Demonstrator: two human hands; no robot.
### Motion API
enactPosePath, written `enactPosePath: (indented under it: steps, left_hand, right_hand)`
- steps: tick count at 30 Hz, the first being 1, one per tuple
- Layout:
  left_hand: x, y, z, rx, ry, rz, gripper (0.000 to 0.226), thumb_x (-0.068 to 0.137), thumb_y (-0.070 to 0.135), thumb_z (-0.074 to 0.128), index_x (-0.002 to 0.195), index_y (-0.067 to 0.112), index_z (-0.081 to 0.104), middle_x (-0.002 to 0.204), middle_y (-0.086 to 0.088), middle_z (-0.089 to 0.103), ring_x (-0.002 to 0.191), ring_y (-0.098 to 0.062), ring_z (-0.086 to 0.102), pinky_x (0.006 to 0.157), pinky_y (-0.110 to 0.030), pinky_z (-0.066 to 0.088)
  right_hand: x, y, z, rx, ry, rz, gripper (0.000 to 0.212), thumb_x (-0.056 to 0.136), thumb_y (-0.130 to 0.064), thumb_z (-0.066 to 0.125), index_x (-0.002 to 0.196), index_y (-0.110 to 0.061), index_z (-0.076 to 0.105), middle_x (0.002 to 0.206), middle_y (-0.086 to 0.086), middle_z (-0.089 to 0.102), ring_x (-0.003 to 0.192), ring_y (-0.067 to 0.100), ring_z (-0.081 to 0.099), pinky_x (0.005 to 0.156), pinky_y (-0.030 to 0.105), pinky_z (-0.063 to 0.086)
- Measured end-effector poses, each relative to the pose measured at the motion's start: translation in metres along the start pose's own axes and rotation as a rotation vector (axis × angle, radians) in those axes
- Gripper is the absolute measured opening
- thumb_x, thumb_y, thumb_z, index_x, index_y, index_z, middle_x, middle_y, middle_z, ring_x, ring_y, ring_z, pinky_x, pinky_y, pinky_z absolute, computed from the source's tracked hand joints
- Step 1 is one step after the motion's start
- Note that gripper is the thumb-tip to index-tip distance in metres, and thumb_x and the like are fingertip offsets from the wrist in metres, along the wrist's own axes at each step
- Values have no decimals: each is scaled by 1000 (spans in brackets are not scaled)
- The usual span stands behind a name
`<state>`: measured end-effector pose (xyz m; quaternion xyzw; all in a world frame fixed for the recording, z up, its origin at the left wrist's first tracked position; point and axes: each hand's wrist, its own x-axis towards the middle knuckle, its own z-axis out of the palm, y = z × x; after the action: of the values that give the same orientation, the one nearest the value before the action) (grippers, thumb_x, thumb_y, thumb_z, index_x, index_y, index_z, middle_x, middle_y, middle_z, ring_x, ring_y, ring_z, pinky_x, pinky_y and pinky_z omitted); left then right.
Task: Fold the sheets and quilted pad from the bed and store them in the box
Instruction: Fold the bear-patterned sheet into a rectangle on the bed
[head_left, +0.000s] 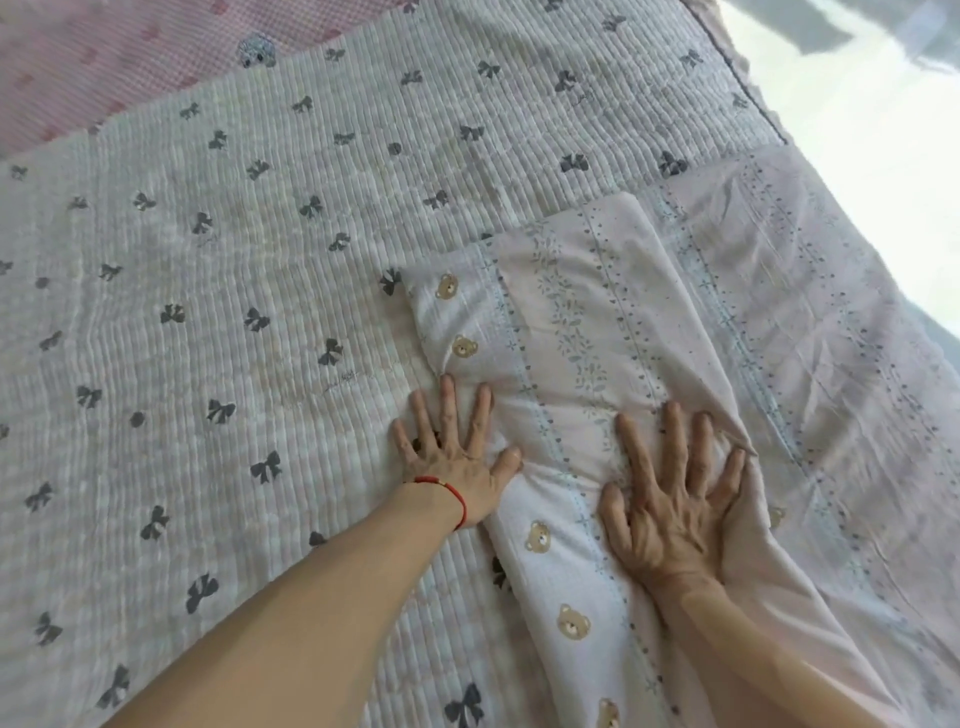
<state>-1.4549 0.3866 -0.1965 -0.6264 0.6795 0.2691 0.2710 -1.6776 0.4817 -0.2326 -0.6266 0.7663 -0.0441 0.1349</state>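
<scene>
**Head view: folded sheet pressed flat on the quilted pad**

In the head view, a partly folded sheet (582, 332), pale pink with floral stripes and a white bear-print side showing along its left edge, is seen lying on the right half of the bed. It rests on top of the quilted pad (218, 270), which is printed with dark bows and is spread flat, not yet folded. The left hand (452, 457) is laid palm down with its fingers straight and spread, straddling the sheet's left edge and the pad beside it; the edge appears to be pinned there so the fold does not slip. The right hand (675, 499) is pressed flat on the sheet's middle, fingers splayed apart, nothing being clutched; it is judged that the layers are being smoothed and air pushed out before a further fold is made. A red cord bracelet (447, 493) is worn on the left wrist. A pink checked cloth (104, 62) is seen at the far side of the bed. No box can be seen, so storage is judged to lie well ahead.
</scene>
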Motion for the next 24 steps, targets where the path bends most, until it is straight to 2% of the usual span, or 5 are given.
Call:
enactPosePath:
  steps: [9, 17, 20, 22, 24]
  left_hand:
    - [4, 0, 14, -14, 99, 18, 78, 93, 75, 3, 137, 38, -49, 143, -2, -61, 137, -39, -49, 114, -67, -19]
    - [-7, -24, -10, -21, -12, 235, 77, 87, 65, 5, 145, 44, -40, 148, -3, -56, 143, -41, -39, 117, -65, -17]
    - [-11, -56, -37, 72, 42, 373, 84, 90, 39, 33, 151, 53, -23, 163, -2, -31, 152, -41, -4, 120, -61, 14]
    - [-2, -71, -56, 223, 186, 458, 102, 87, 16, 52, 152, 56, -15, 164, -4, -17, 141, -42, 25, 102, -54, 45]
    - [19, -74, -73, 329, 242, 529, 117, 80, 1, 59, 152, 58, -14, 165, -3, -20, 123, -38, 49, 73, -44, 59]
  right_hand:
    - [-1, 0, 1, -1, 70, -2, 74, 84, -52, 42, 157, -35, 39, 170, 9, 18, 155, 41, 13, 117, 74, 4]
    - [-31, -28, -33, 2, 26, 35, 65, 97, -39, 40, 161, -35, 27, 172, 13, 8, 158, 40, -3, 116, 76, 0]
    - [-94, -78, -38, 52, 47, -111, 65, 78, -20, 63, 140, -38, 55, 167, 19, 24, 155, 45, 16, 113, 72, 17]
    - [-137, -111, -26, 29, 7, -172, 61, 71, -19, 64, 130, -35, 62, 162, 22, 33, 149, 48, 30, 106, 72, 27]
    - [-167, -124, -10, -21, -14, -133, 55, 78, -17, 50, 128, -33, 66, 159, 24, 38, 144, 50, 38, 102, 71, 31]
